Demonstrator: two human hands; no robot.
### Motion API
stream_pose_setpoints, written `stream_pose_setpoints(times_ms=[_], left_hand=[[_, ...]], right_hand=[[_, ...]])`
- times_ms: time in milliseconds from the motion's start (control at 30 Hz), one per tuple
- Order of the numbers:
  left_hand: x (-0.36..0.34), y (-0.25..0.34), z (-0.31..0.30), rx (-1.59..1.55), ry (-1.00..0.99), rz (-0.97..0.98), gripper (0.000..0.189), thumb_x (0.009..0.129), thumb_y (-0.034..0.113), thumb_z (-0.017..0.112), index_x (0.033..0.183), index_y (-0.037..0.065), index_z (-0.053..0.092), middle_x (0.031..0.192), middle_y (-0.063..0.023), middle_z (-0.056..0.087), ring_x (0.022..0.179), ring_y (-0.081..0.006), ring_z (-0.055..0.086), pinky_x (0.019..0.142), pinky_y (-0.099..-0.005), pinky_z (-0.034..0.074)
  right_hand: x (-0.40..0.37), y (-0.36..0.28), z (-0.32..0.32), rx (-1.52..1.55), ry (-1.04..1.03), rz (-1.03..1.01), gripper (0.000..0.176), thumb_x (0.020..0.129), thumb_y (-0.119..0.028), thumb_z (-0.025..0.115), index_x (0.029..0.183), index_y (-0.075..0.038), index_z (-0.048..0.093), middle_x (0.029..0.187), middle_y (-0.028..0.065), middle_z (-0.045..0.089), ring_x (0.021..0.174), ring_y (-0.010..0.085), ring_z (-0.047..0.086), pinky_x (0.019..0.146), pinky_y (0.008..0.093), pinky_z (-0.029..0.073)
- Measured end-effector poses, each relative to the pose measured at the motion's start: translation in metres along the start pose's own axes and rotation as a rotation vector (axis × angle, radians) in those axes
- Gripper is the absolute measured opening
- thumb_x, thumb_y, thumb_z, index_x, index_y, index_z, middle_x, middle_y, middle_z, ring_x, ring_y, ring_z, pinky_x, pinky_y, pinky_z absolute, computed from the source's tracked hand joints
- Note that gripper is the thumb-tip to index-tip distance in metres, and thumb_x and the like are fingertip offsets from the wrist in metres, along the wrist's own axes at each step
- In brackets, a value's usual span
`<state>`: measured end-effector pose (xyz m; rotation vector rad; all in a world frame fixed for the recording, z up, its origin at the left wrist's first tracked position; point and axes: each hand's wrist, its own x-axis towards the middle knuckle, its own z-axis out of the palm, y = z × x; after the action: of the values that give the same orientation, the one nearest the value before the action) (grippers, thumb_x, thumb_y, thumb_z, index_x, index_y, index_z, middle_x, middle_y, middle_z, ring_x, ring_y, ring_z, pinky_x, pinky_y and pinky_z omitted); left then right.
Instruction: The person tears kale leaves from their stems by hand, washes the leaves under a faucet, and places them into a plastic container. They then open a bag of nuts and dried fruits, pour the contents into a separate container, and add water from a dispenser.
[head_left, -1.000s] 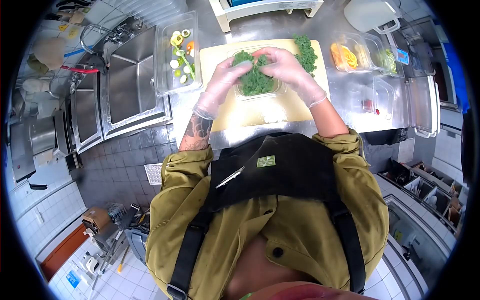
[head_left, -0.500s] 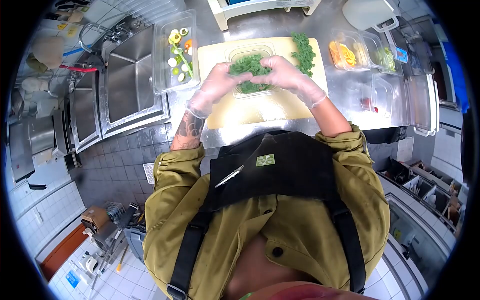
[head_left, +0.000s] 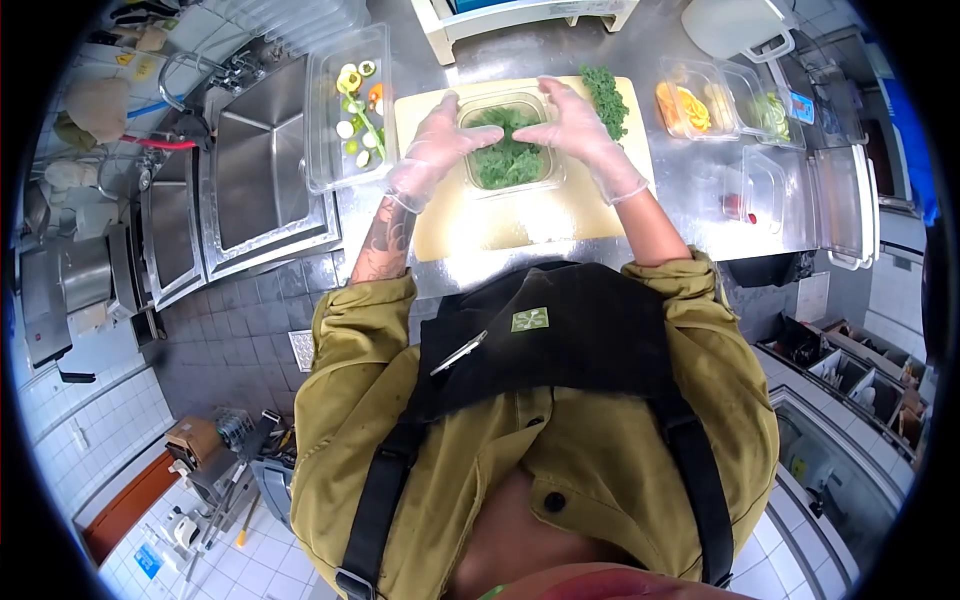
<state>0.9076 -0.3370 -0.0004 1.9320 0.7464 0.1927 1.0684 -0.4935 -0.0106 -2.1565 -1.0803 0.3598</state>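
A clear plastic container (head_left: 513,189) with chopped curly kale (head_left: 508,160) in it stands on the cream cutting board (head_left: 440,225). My left hand (head_left: 444,143), in a clear glove, is at the container's left side, fingers apart and thumb reaching over the greens. On the right side my right hand (head_left: 578,130), gloved likewise, mirrors it with spread fingers and its thumb over the kale. Neither hand grips any leaves. A bunch of uncut kale (head_left: 605,103) lies along the board's far right edge, just beyond my right hand.
Left of the board, a clear tray (head_left: 318,165) holds vegetable pieces, beside a steel sink (head_left: 262,180). To the right are a container with orange-yellow slices (head_left: 684,108), one with green slices (head_left: 773,118), and a clear box (head_left: 765,190) with small red bits. A white stand (head_left: 440,30) rises behind.
My hands have parted from over the kale to the container's two sides, and the fingers have opened. The greens they were gathered on now lie in the container.
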Motion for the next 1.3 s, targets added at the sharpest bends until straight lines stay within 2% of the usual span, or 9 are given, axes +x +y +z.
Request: stream_pose_setpoints(times_ms=[100,233,333,467,600,767,1000,1100,1300], left_hand=[[-0.007,0.012,-0.004,0.365,0.261,0.18,0.067,0.077,0.025,0.074,0.132,0.001,0.044,0.127,-0.0201,0.052,0.12,-0.0323,0.049,0.102,-0.0362,0.038],[-0.01,0.009,-0.001,0.462,0.073,0.615,0.035,0.081,0.013,0.063,0.116,0.011,0.06,0.119,-0.0149,0.057,0.107,-0.0327,0.056,0.093,-0.0375,0.046],[-0.011,0.003,0.037,0.681,-0.079,0.664,0.03,0.084,0.018,0.059,0.114,0.013,0.062,0.121,-0.0125,0.057,0.106,-0.0332,0.056,0.092,-0.0389,0.046],[0.0,-0.01,0.062,0.925,-0.399,0.353,0.027,0.086,0.026,0.055,0.11,0.02,0.065,0.108,-0.0108,0.059,0.098,-0.0323,0.058,0.081,-0.0408,0.05],[-0.004,0.028,0.034,0.821,-0.381,0.374,0.026,0.088,0.028,0.052,0.109,0.02,0.066,0.107,-0.0102,0.06,0.099,-0.0314,0.059,0.082,-0.036,0.049],[-0.006,0.075,0.028,-0.304,-0.144,0.234,0.039,0.092,0.03,0.057,0.121,0.005,0.056,0.123,-0.0129,0.057,0.109,-0.0226,0.057,0.092,-0.0307,0.044],[-0.005,0.144,0.02,-1.006,0.019,0.359,0.05,0.086,0.026,0.068,0.124,-0.001,0.05,0.115,-0.0091,0.058,0.104,-0.0152,0.054,0.092,-0.0287,0.043],[-0.011,0.134,0.021,-0.542,0.181,0.42,0.036,0.085,0.018,0.067,0.114,0.0,0.055,0.107,-0.0076,0.061,0.097,-0.0123,0.055,0.087,-0.0279,0.044],[-0.029,0.097,-0.002,-0.443,0.107,0.25,0.023,0.089,0.013,0.061,0.107,-0.001,0.059,0.098,-0.0067,0.062,0.088,-0.0094,0.057,0.08,-0.0262,0.045]], right_hand=[[-0.002,0.028,-0.02,0.085,0.238,0.049,0.068,0.072,-0.03,0.078,0.127,-0.001,0.049,0.123,0.0139,0.057,0.113,0.0255,0.055,0.096,0.0345,0.043],[0.001,0.079,-0.058,-0.173,0.281,0.253,0.075,0.067,-0.04,0.077,0.122,0.004,0.052,0.117,0.0214,0.059,0.11,0.0331,0.057,0.093,0.0374,0.045],[0.005,0.096,-0.051,-0.262,0.181,0.422,0.075,0.064,-0.043,0.076,0.117,0.006,0.053,0.113,0.0226,0.061,0.106,0.0348,0.059,0.091,0.0383,0.047],[0.005,0.118,-0.024,-0.182,0.034,0.597,0.065,0.063,-0.04,0.074,0.106,0.005,0.055,0.104,0.0239,0.063,0.102,0.0351,0.06,0.087,0.0378,0.048],[-0.006,0.113,-0.035,0.243,0.17,0.507,0.06,0.068,-0.025,0.074,0.116,0.003,0.054,0.101,0.016,0.065,0.095,0.023,0.063,0.082,0.0314,0.049],[-0.019,0.018,-0.079,0.866,0.132,0.114,0.06,0.074,-0.001,0.07,0.129,0.002,0.046,0.102,0.0028,0.059,0.082,0.0099,0.059,0.075,0.0237,0.049],[-0.015,-0.08,-0.093,0.374,0.307,0.086,0.081,0.065,-0.025,0.082,0.13,0.006,0.044,0.083,0.0008,0.057,0.068,0.0071,0.056,0.064,0.0211,0.048],[-0.019,-0.093,-0.088,0.372,0.227,0.066,0.09,0.063,-0.027,0.084,0.134,0.005,0.04,0.083,0.0003,0.055,0.066,0.0073,0.053,0.065,0.0229,0.048],[-0.004,-0.085,-0.089,0.563,0.203,-0.097,0.096,0.061,-0.026,0.087,0.137,0.002,0.036,0.104,0.0073,0.058,0.069,0.0102,0.055,0.07,0.0238,0.051]])
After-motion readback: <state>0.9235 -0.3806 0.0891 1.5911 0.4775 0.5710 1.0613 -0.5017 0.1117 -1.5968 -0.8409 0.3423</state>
